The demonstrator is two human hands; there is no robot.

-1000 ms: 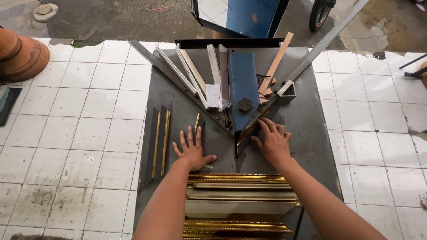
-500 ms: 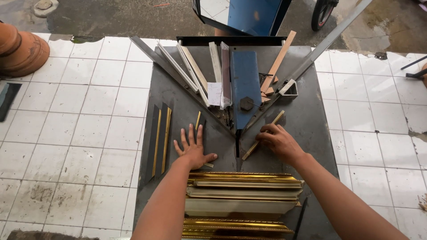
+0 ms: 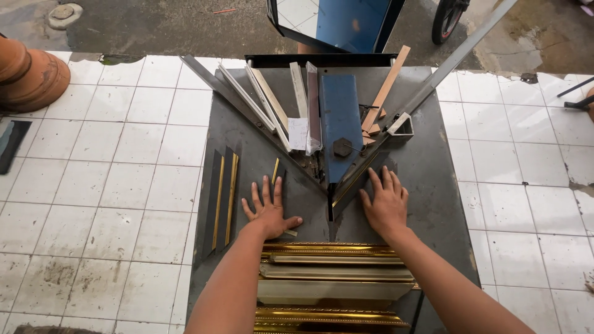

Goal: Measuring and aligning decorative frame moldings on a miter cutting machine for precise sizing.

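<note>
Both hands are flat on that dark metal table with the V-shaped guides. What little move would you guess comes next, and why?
Probably the right hand slides the gold-edged moulding strip snug along the right guide rail toward the notch of the V. That hand's fingers rest on the strip, which lies along the rail, while the left hand lies flat on the metal table, holding nothing.

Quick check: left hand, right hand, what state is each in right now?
Left hand: open, flat on the dark metal worktable, holding nothing.
Right hand: open, fingers spread, pressing the gold-edged moulding strip at the V-shaped guide.
</note>
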